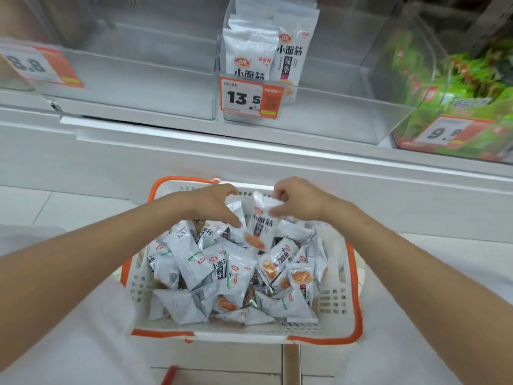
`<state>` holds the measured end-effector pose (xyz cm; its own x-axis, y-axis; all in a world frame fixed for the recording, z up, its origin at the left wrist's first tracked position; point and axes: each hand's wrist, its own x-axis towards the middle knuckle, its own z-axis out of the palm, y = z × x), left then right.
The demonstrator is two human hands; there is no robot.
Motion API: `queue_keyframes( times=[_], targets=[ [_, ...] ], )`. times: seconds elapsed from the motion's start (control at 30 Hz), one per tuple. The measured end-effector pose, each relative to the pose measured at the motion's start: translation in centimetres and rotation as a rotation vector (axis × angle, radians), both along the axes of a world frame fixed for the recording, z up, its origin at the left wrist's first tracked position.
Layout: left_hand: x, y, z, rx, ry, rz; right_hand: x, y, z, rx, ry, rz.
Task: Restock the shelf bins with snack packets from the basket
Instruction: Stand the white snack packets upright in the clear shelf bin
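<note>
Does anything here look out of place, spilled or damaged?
Nothing stands out. The packets lie jumbled in the basket, none visibly spilled or torn. The bin with the 13.5 tag holds only a few.

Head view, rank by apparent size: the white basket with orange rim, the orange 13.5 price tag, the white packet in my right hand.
1. White plastic basket.
2. Orange 13.5 price tag and white snack packet look alike; tag is farther, so unranked.
</note>
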<state>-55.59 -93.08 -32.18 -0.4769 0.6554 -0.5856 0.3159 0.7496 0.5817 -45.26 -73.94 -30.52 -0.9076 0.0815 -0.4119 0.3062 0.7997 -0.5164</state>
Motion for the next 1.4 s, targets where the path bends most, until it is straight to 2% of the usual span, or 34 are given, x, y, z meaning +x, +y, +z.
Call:
queue_keyframes(
  times=[0.13, 0.23, 0.4, 0.53, 0.67, 0.83, 0.93, 1.03, 1.17, 1.23, 1.3, 1.4],
  targets=[
    [1.0, 0.2, 1.5, 0.251, -0.298, 0.025, -0.2, 1.1, 4.1, -0.407, 0.117, -0.222],
    [1.4, 0.4, 1.8, 0.384, -0.401, 0.128, -0.6, 1.3, 5.0, -0.49, 0.135, -0.224],
    [1.5, 0.6, 2.9, 0.39, -0.374, 0.072, -1.1, 0.4, 5.5, -0.371, 0.309, -0.28],
    [1.6, 0.7, 3.5, 0.39, -0.375, 0.027, -1.7, -0.2, 4.5, -0.356, 0.462, -0.344],
    [1.7, 1.1, 4.1, 0.4, -0.343, 0.066, -1.8, 0.2, 4.0, -0.248, 0.658, -0.427],
    [1.9, 2.0, 4.1, 0.447, -0.25, 0.096, -2.3, 1.4, 4.1, -0.199, 0.691, -0.413],
    [1.9, 2.1, 4.2, 0.48, -0.203, 0.11, -2.4, 1.7, 4.8, -0.256, 0.631, -0.432],
    [1.5, 2.2, 4.8, 0.561, -0.12, 0.186, -1.3, 1.6, 6.3, -0.475, 0.599, -0.527],
    [0.9, 2.4, 6.2, 0.621, -0.037, 0.225, -0.2, 1.1, 7.1, -0.698, 0.373, -0.447],
    [0.7, 2.6, 7.1, 0.64, -0.06, 0.216, -0.1, 1.1, 7.7, -0.689, 0.416, -0.437],
    [0.4, 3.0, 8.6, 0.729, -0.101, 0.176, -0.3, 1.5, 9.2, -0.645, 0.54, -0.425],
    [-0.7, 4.4, 11.7, 0.878, 0.084, 0.17, -0.9, 3.1, 12.3, -0.563, 0.78, -0.414]
  ],
)
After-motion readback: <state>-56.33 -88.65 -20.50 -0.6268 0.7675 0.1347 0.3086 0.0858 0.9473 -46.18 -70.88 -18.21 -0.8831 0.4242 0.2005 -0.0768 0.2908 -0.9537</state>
